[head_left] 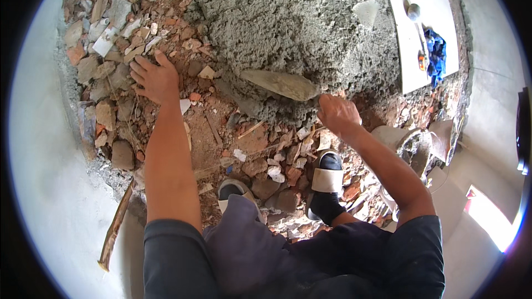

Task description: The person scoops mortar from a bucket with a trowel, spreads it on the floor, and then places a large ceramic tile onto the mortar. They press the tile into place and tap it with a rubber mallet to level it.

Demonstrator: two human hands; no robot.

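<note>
My right hand [338, 114] is closed around the handle of a trowel [285, 84], most of the handle hidden in my fist. The trowel's pointed, mortar-smeared blade reaches left along the near edge of a spread of wet grey mortar [288, 16]. To the left, my left hand [157, 77] is stretched out with its fingers spread over the broken bricks and stones [119, 75]. It holds nothing; whether the palm rests on the rubble I cannot tell.
At the far right a white board [413, 72] carries a mallet [414, 12] and a blue cloth-like thing [436, 50]. A mortar-stained bucket [413, 147] stands right of my feet. A wooden stick [117, 227] leans by the left wall [50, 149]. Loose rubble surrounds my sandals [327, 180].
</note>
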